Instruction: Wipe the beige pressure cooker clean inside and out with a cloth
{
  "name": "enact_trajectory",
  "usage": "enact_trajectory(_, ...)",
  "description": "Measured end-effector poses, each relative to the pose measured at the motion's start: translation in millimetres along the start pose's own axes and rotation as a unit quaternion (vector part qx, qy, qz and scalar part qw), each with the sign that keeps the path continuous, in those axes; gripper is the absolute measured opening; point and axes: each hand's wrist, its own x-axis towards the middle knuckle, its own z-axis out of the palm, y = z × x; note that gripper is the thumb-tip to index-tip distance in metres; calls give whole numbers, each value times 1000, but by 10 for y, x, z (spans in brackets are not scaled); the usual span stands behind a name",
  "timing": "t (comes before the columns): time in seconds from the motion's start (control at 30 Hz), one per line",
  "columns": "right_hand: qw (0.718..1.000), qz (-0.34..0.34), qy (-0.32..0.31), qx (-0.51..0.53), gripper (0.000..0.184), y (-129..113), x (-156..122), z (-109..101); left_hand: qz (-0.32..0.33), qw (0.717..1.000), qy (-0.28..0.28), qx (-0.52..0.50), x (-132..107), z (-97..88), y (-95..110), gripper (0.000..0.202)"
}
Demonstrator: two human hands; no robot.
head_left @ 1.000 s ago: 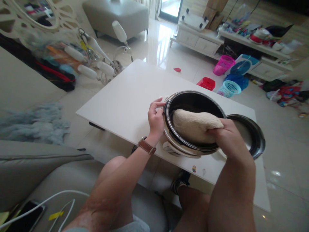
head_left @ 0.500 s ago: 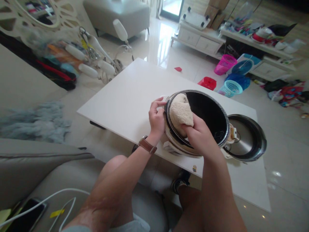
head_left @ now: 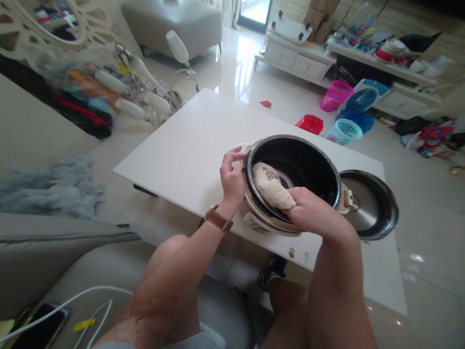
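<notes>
A rice cooker with a black inner pot stands on a white table, its hinged lid lying open to the right. My left hand grips the cooker's left rim, fingers curled over the edge. My right hand is closed on a beige cloth and presses it against the pot's near inside wall. The cloth shows dark smudges on its upper face. A brown watch strap is on my left wrist.
I sit on a grey sofa; a phone with white cables lies on it at the lower left. On the floor beyond the table stand a red tub, a teal basket and a pink basket. A white lamp lies at the left.
My right hand has swept the cloth round inside the pot, from the right side to the upper left rim, then down to the near wall. My left hand has stayed on the rim.
</notes>
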Motion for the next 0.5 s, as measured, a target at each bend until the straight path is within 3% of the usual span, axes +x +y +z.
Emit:
enact_trajectory(0.13,998,43,29,23,15,142,-122,-159,-2,1000,-2,-11,-1,-2,8,25)
enact_trajectory(0.27,987,75,135,45,16,180,-166,-237,-3,1000,-4,-11,-3,-1,1,26)
enact_trajectory(0.4,955,95,268,82,10,126,-87,-146,-8,1000,-2,-16,-4,4,-13,26)
enact_trajectory(0.5,944,62,299,125,10,28,39,16,-8,1000,0,-16,-6,9,-11,26)
